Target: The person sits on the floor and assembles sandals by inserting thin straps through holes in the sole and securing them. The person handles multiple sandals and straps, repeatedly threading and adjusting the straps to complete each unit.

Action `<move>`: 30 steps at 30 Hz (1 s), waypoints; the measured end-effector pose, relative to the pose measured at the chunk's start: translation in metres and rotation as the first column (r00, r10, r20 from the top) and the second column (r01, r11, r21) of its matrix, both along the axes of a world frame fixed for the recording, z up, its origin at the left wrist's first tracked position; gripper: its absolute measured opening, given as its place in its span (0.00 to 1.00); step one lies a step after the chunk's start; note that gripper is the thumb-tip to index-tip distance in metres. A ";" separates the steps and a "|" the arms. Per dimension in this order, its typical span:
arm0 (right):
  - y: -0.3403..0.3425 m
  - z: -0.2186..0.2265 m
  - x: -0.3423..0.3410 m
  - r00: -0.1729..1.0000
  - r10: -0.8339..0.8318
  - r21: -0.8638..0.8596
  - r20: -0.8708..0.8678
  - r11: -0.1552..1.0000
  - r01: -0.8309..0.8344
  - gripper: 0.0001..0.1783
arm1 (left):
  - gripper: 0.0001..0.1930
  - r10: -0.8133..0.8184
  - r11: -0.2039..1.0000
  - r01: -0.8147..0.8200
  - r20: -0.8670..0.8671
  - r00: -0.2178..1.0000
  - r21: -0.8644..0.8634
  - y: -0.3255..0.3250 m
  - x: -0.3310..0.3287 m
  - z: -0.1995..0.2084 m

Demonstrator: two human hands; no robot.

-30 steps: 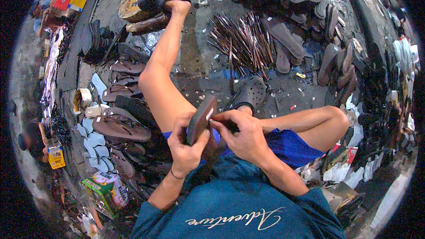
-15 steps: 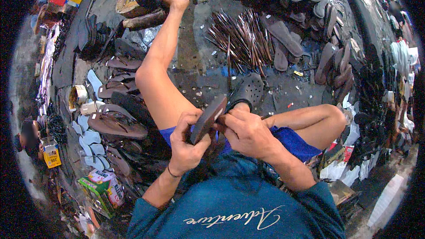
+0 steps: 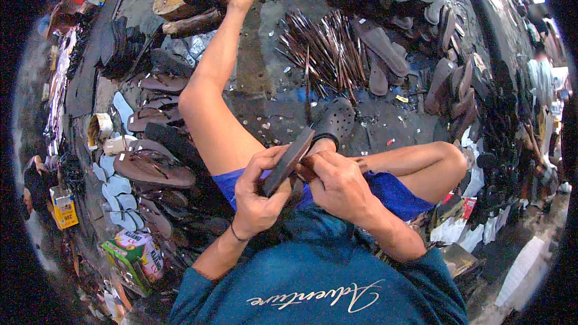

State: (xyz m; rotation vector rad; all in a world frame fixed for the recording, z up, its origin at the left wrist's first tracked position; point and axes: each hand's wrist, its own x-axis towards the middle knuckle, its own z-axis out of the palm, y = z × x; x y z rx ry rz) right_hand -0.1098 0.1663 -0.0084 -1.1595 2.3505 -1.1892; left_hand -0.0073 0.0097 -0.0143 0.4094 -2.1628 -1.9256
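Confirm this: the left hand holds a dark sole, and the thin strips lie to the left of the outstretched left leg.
Wrong on one point: the head view shows the thin strips to the right of the outstretched left leg. The left hand does hold a dark sole.

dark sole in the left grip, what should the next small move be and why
Perhaps tilt the dark sole a little flatter with the left grip: it is held steeply, nearly on edge, and the right grip has its fingers bunched close beside it, so what they touch is hard to see.
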 end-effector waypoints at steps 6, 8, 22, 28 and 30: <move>0.006 -0.002 -0.005 0.997 0.040 0.060 0.062 0.997 -0.044 0.10 | 0.17 0.037 0.997 -0.038 0.003 0.999 0.065 0.010 -0.009 -0.001; 0.009 -0.005 -0.005 0.992 -0.020 0.066 0.125 0.998 0.012 0.10 | 0.18 -0.015 0.999 0.015 -0.015 1.000 0.029 0.004 -0.007 -0.002; 0.054 0.011 0.000 0.984 -0.080 0.190 0.162 0.981 0.049 0.21 | 0.18 -0.012 0.968 -0.017 -0.113 0.994 -0.250 0.035 0.001 -0.006; 0.008 -0.040 -0.043 0.921 -0.145 0.087 -0.362 0.978 0.188 0.11 | 0.22 0.094 0.935 0.022 0.309 0.946 -0.353 0.027 0.012 -0.046; -0.004 -0.049 -0.049 0.889 -0.160 0.076 -0.428 0.974 0.212 0.10 | 0.25 0.085 0.924 0.082 0.409 0.908 -0.372 0.030 0.021 -0.048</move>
